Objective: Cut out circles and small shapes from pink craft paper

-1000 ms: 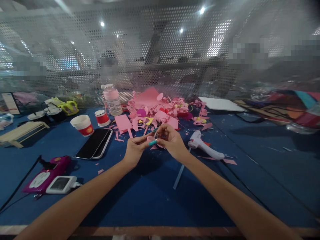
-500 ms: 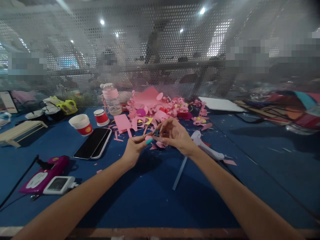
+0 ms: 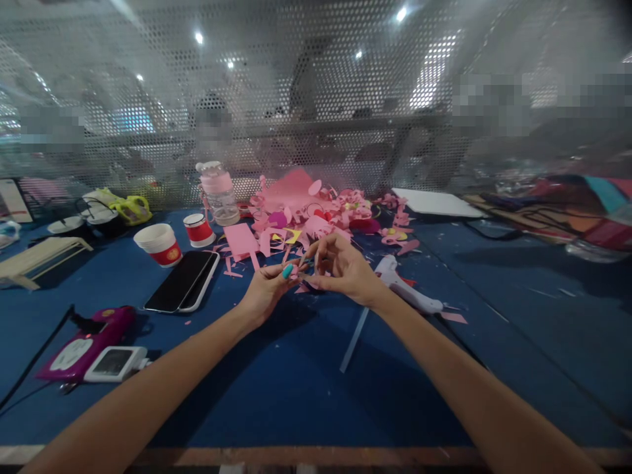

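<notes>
Two hands meet over a small pink paper piece (image 3: 302,284) at the blue table's (image 3: 276,388) centre.
Pale pink and partly hidden, it sits pinched between the left hand (image 3: 266,289) and right hand (image 3: 345,270), fingertips touching; the scrap pile (image 3: 306,210) lies at twelve o'clock, the glue gun (image 3: 407,289) at three.

Compared with a second ago, the right hand (image 3: 345,270) sits lower and its fingers are spread wider instead of curled over the small pink piece (image 3: 302,266). The left hand (image 3: 266,289) has edged up, its teal thumbnail now higher. The piece itself is too blurred to tell whether it has changed.
</notes>
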`<state>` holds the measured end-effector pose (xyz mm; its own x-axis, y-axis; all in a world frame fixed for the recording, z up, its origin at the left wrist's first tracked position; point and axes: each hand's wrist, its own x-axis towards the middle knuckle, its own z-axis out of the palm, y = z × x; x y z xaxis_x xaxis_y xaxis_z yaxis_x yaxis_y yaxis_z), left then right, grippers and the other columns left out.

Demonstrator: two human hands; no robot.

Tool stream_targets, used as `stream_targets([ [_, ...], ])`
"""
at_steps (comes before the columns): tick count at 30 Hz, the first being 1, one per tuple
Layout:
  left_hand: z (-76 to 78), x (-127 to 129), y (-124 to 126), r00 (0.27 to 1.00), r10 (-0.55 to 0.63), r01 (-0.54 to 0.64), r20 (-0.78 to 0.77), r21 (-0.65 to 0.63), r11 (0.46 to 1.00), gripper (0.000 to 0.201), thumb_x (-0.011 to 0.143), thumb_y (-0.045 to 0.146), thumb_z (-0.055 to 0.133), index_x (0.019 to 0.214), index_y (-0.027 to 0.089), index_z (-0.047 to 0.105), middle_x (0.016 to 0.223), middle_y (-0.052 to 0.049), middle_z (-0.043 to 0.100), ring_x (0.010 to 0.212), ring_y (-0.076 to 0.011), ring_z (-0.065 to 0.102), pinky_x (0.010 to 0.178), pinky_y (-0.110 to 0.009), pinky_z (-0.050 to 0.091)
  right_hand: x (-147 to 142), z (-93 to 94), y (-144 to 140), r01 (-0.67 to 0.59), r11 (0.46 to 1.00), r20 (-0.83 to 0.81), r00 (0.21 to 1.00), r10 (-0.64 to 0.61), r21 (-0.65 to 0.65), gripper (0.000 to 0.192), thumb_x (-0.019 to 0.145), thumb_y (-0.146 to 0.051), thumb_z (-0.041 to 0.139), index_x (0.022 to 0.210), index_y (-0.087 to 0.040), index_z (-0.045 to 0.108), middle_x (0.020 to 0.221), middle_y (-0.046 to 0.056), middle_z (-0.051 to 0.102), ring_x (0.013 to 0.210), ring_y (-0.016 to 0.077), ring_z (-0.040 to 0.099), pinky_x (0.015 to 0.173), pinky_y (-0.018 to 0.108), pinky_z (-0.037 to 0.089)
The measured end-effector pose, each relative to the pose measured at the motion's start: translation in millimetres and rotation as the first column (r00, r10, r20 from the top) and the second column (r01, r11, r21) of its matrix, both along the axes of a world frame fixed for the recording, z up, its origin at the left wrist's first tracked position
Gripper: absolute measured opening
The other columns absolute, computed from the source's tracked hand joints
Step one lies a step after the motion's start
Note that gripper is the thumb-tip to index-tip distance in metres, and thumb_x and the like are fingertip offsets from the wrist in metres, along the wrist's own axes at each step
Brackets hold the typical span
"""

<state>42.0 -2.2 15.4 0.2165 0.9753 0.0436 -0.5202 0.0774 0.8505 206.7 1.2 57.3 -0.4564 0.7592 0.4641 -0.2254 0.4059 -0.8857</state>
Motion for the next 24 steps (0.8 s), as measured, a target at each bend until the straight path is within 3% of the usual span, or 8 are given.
stream_targets([
  [3, -1.5, -1.4, 1.2, 0.999, -0.029, 0.029, 0.013, 0.021, 0.999, 0.021, 0.053, 0.030, 0.077, 0.067, 0.016, 0.070, 0.088, -0.005, 0.069, 0.090, -0.0194, 0.061, 0.085, -0.035, 0.044, -1.1, -0.1, -0.2, 0.019, 0.999, 0.028, 0.999, -0.020, 0.037, 0.034, 0.063, -0.014, 0.070, 0.082, -0.021, 0.042, 0.093, 0.001, 0.051, 0.071, 0.0088, 0.048, 0.058, 0.023, 0.040],
  [6, -1.4, -2.2, 2.8, 1.000, -0.006, 0.006, 0.001, 0.032, 0.999, 0.025, 0.056, 0.032, 0.075, 0.075, 0.018, 0.071, 0.090, -0.006, 0.069, 0.094, -0.0202, 0.060, 0.088, -0.037, 0.043, -5.7, -5.9, 0.4, 0.253, 0.967, -0.039, 0.967, -0.252, 0.018, 0.034, 0.063, -0.024, 0.071, 0.082, -0.021, 0.044, 0.088, -0.001, 0.050, 0.065, 0.0079, 0.044, 0.056, 0.022, 0.038],
  [8, -1.0, -2.2, 3.4, 0.999, 0.041, -0.040, -0.019, 0.054, 0.998, 0.027, 0.058, 0.032, 0.074, 0.081, 0.019, 0.071, 0.097, -0.006, 0.068, 0.102, -0.0209, 0.057, 0.093, -0.038, 0.040, -11.1, -12.7, 0.3, 0.428, 0.903, -0.062, 0.901, -0.430, -0.044, 0.028, 0.068, -0.035, 0.067, 0.074, -0.020, 0.044, 0.069, -0.004, 0.045, 0.057, 0.0072, 0.041, 0.051, 0.021, 0.036],
  [9, -0.6, -2.1, 3.4, 0.997, 0.062, -0.059, -0.034, 0.074, 0.995, 0.027, 0.058, 0.031, 0.074, 0.083, 0.020, 0.071, 0.102, -0.006, 0.067, 0.106, -0.0211, 0.054, 0.095, -0.038, 0.038, -14.5, -16.1, -0.4, 0.448, 0.890, -0.035, 0.891, -0.452, -0.087, 0.029, 0.069, -0.039, 0.065, 0.071, -0.019, 0.044, 0.063, -0.005, 0.043, 0.052, 0.0066, 0.039, 0.048, 0.021, 0.034],
  [11, 0.6, -1.6, 2.3, 0.994, 0.084, -0.075, -0.069, 0.129, 0.989, 0.028, 0.058, 0.028, 0.074, 0.085, 0.021, 0.070, 0.110, -0.006, 0.063, 0.112, -0.0216, 0.050, 0.099, -0.037, 0.034, -22.0, -21.3, -3.1, 0.301, 0.934, 0.050, 0.954, -0.297, -0.195, 0.034, 0.071, -0.051, 0.057, 0.070, -0.018, 0.048, 0.057, -0.005, 0.044, 0.045, 0.0064, 0.039, 0.042, 0.021, 0.032],
  [14, 3.5, -0.9, -1.2, 0.989, 0.094, -0.071, -0.113, 0.191, 0.979, 0.031, 0.057, 0.026, 0.074, 0.087, 0.021, 0.070, 0.117, -0.007, 0.059, 0.115, -0.0224, 0.047, 0.101, -0.037, 0.031, -31.8, -23.8, -8.9, 0.141, 0.945, 0.037, 0.990, -0.137, -0.294, 0.037, 0.072, -0.054, 0.055, 0.073, -0.017, 0.052, 0.053, -0.004, 0.048, 0.042, 0.0076, 0.043, 0.040, 0.022, 0.033],
  [21, 8.3, -0.5, -7.9, 0.983, 0.085, -0.037, -0.163, 0.281, 0.959, 0.030, 0.057, 0.021, 0.074, 0.086, 0.021, 0.070, 0.116, -0.008, 0.059, 0.112, -0.0224, 0.051, 0.100, -0.039, 0.033, -34.2, -22.2, -11.9, 0.133, 0.930, -0.011, 0.989, -0.146, -0.344, 0.032, 0.069, -0.048, 0.062, 0.070, -0.017, 0.055, 0.047, -0.007, 0.045, 0.037, 0.0045, 0.037, 0.036, 0.019, 0.024],
  [24, 7.5, -1.2, -8.7, 0.971, 0.137, -0.062, -0.197, 0.345, 0.936, 0.033, 0.056, 0.017, 0.074, 0.088, 0.020, 0.070, 0.107, -0.006, 0.064, 0.107, -0.0222, 0.054, 0.098, -0.039, 0.035, -32.7, -24.6, -10.3, 0.099, 0.912, -0.033, 0.992, -0.122, -0.399, 0.032, 0.069, -0.047, 0.062, 0.069, -0.017, 0.053, 0.046, -0.007, 0.043, 0.037, 0.0041, 0.037, 0.036, 0.018, 0.021],
])
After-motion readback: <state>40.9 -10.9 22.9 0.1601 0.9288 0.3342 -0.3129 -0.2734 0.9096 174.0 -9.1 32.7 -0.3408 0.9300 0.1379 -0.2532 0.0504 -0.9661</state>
